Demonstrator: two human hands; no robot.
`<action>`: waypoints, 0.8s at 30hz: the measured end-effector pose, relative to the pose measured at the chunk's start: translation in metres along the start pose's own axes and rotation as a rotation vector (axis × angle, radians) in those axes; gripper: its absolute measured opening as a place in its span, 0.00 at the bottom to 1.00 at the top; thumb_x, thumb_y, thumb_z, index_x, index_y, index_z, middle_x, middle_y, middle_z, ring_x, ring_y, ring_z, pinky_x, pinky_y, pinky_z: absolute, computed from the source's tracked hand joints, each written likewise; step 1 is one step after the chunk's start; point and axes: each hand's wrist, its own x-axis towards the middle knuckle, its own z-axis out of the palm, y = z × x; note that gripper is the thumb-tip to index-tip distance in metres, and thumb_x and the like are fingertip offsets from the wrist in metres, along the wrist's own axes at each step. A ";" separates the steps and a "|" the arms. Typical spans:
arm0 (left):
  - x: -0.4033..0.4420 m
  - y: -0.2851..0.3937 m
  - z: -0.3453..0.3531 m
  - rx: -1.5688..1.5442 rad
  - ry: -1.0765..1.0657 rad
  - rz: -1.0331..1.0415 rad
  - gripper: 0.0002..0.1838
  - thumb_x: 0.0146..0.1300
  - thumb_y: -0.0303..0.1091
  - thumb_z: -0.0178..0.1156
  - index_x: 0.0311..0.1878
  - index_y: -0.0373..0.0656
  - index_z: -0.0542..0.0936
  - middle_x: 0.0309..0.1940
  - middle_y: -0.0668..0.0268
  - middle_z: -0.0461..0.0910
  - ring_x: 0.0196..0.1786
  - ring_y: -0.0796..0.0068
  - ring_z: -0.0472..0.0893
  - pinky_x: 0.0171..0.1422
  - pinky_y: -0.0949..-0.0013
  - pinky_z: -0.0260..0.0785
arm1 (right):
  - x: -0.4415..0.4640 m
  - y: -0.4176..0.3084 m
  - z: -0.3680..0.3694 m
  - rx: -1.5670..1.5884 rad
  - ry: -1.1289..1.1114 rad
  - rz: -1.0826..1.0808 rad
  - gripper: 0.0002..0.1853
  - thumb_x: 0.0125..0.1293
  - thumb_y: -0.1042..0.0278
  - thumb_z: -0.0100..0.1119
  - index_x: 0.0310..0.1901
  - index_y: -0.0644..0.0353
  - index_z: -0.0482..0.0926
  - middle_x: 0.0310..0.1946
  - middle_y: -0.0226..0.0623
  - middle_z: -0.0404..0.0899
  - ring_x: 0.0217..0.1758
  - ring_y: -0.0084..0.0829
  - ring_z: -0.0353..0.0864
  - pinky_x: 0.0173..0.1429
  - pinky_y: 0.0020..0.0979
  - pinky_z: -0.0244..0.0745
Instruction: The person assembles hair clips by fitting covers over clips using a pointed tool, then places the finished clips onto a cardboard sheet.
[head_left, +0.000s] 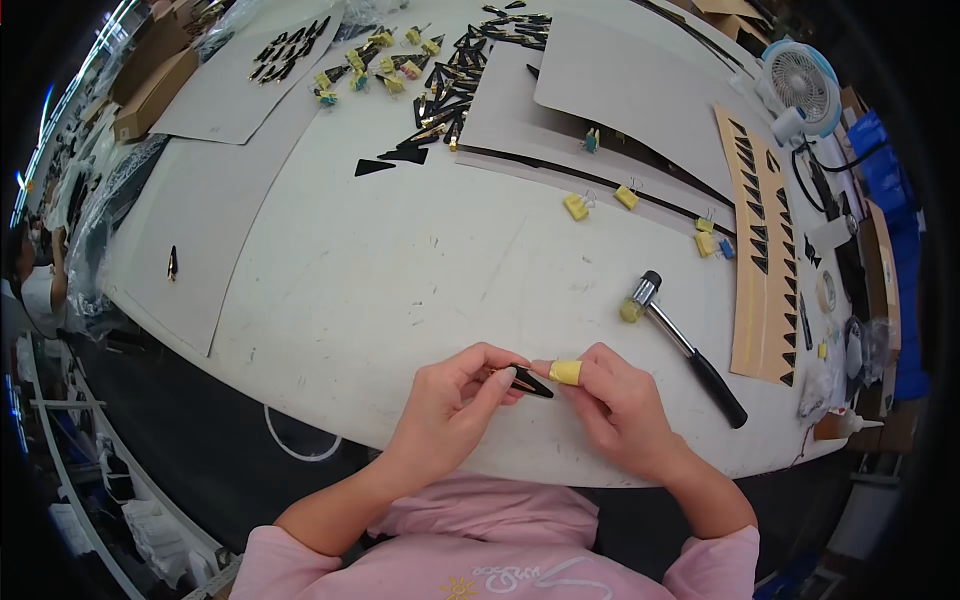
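Observation:
My left hand pinches a narrow black triangular piece between thumb and fingers, near the table's front edge. A bit of gold-coloured metal seems to show at its upper end, mostly hidden by my fingertips. My right hand is closed in around the same piece from the right, its index fingertip at the upper edge. Yellow tape wraps that index finger. To the right of my hands lies a hammer with a black grip and a clear yellowish face.
Loose black triangular pieces, yellow binder clips and grey boards occupy the far side. A brown strip with black triangles lies right, near a fan. One finished-looking piece rests on the left board.

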 end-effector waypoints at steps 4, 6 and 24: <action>0.002 -0.002 0.002 -0.027 0.000 0.013 0.11 0.74 0.25 0.50 0.50 0.29 0.78 0.44 0.60 0.85 0.45 0.78 0.83 0.54 0.73 0.78 | 0.002 0.000 0.001 0.056 0.064 0.007 0.11 0.60 0.80 0.63 0.45 0.60 0.82 0.32 0.35 0.74 0.24 0.31 0.74 0.27 0.30 0.68; 0.001 -0.003 0.003 -0.045 0.005 0.015 0.10 0.74 0.25 0.50 0.50 0.29 0.78 0.43 0.60 0.85 0.45 0.78 0.83 0.54 0.73 0.78 | 0.001 0.003 0.002 0.094 0.094 -0.013 0.11 0.59 0.81 0.62 0.44 0.60 0.82 0.31 0.35 0.73 0.24 0.31 0.74 0.27 0.30 0.68; 0.000 -0.003 0.002 -0.011 0.026 0.037 0.10 0.74 0.25 0.51 0.50 0.29 0.78 0.40 0.60 0.85 0.44 0.79 0.83 0.51 0.75 0.78 | 0.003 0.000 -0.002 0.116 0.025 0.032 0.10 0.62 0.83 0.58 0.44 0.63 0.81 0.31 0.37 0.74 0.25 0.30 0.74 0.31 0.31 0.70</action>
